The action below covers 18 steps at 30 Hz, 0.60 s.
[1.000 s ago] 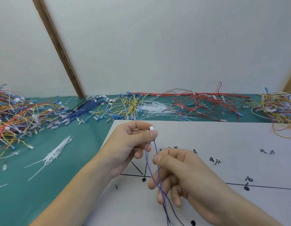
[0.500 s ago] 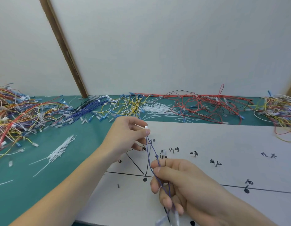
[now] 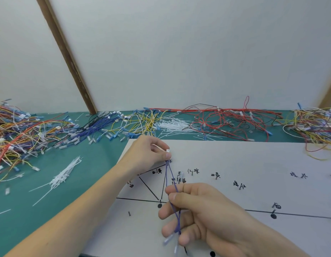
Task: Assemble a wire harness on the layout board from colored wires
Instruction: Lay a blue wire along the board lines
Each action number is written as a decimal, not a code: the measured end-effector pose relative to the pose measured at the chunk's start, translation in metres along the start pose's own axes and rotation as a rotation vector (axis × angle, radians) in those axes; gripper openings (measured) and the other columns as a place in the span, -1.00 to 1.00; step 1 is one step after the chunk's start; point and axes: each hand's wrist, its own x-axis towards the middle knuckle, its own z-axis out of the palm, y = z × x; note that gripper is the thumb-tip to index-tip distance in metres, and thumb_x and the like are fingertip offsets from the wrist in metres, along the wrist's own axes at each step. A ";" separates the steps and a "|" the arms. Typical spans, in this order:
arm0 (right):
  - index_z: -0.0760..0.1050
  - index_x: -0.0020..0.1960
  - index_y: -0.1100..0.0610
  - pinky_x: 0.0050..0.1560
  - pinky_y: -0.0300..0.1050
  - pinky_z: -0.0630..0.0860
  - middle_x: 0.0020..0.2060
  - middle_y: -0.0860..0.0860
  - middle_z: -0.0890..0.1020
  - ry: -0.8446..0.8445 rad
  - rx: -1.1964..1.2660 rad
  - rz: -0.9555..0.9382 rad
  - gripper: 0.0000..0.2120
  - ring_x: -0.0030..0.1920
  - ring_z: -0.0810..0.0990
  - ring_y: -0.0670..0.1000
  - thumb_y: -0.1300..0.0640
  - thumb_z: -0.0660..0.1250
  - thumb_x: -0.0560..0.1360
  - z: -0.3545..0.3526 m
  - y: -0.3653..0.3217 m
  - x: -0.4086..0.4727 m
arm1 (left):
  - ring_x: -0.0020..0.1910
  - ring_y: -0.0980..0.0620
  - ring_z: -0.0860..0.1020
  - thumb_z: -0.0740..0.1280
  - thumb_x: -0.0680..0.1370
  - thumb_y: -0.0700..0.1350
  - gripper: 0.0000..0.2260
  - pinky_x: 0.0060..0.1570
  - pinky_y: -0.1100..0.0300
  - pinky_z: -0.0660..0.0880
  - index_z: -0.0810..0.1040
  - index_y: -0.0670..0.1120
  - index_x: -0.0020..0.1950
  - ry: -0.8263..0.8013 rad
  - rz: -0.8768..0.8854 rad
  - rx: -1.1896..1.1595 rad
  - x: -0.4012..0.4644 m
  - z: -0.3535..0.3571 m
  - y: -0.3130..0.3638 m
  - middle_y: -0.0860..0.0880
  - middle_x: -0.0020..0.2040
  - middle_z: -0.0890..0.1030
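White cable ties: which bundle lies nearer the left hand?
The loose bundle on the green mat, left of the left hand; the other pile lies among the far wires.

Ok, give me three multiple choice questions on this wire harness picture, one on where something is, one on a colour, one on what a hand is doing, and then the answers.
1. Where does the loose bundle of white cable ties lie?
A. on the green mat left of the layout board
B. on the layout board
C. in the right hand

2. What colour are the wires stretched between the two hands?
A. red
B. yellow
C. purple

3. What is the left hand doing?
A. lying flat on the board
B. pinching the white connector at the wires' top end
C. hanging idle

Answers: 1 A, the ties rest on the green mat beside the layout board. 2 C, both strands running down to the right hand are purple. 3 B, thumb and finger close on the white connector.
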 end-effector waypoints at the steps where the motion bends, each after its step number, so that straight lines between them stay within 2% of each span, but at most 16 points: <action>1: 0.36 0.28 0.24 -0.53 -0.17 0.55 -0.19 0.16 0.71 -0.005 0.008 0.001 -0.79 -0.32 0.72 0.13 0.24 0.25 0.67 0.001 0.000 0.000 | -0.16 0.14 0.69 0.59 0.46 0.00 -0.87 0.00 0.12 0.52 0.67 0.07 -0.08 0.002 0.002 0.011 0.001 0.000 0.000 0.10 -0.25 0.74; 7: 0.38 0.27 0.26 -0.56 -0.22 0.51 -0.14 0.18 0.73 -0.026 -0.068 0.045 -0.79 -0.41 0.69 0.08 0.28 0.24 0.65 -0.002 0.001 -0.003 | -0.34 0.26 0.59 0.64 0.39 0.00 -0.85 -0.23 0.25 0.46 0.70 0.07 -0.15 -0.003 0.060 0.130 0.003 0.002 0.002 0.16 -0.32 0.69; 11: 0.43 0.24 0.19 -0.53 -0.26 0.48 -0.13 0.12 0.76 -0.029 -0.289 0.070 -0.77 -0.45 0.64 0.01 0.24 0.25 0.59 -0.002 0.001 -0.005 | -0.26 0.22 0.59 0.62 0.43 -0.04 -0.90 -0.12 0.22 0.52 0.76 0.04 -0.11 -0.087 0.080 0.151 0.004 -0.008 0.003 0.12 -0.23 0.73; 14: 0.46 0.22 0.10 -0.49 -0.31 0.41 -0.12 0.05 0.77 -0.056 -0.455 0.077 -0.75 -0.45 0.56 -0.09 0.14 0.27 0.54 0.002 0.000 -0.005 | -0.34 0.34 0.56 0.58 0.48 -0.11 -0.94 -0.32 0.47 0.43 0.78 0.03 -0.07 -0.168 0.070 0.084 0.003 -0.016 0.002 0.22 -0.30 0.69; 15: 0.46 0.21 0.09 -0.49 -0.33 0.40 -0.12 0.04 0.77 -0.061 -0.475 0.083 -0.76 -0.45 0.55 -0.10 0.14 0.27 0.54 0.003 0.001 -0.005 | -0.33 0.35 0.57 0.56 0.50 -0.12 -0.94 -0.33 0.49 0.42 0.78 0.03 -0.06 -0.187 0.064 0.072 0.002 -0.017 0.001 0.23 -0.30 0.69; 18: 0.48 0.19 0.07 -0.48 -0.36 0.39 -0.11 0.02 0.77 -0.059 -0.514 0.103 -0.80 -0.44 0.55 -0.14 0.14 0.27 0.57 0.005 0.004 -0.004 | -0.05 0.26 0.66 0.51 0.54 -0.10 -0.90 -0.06 0.36 0.53 0.78 0.07 0.00 -0.229 0.051 0.087 0.001 -0.019 0.001 0.20 -0.08 0.75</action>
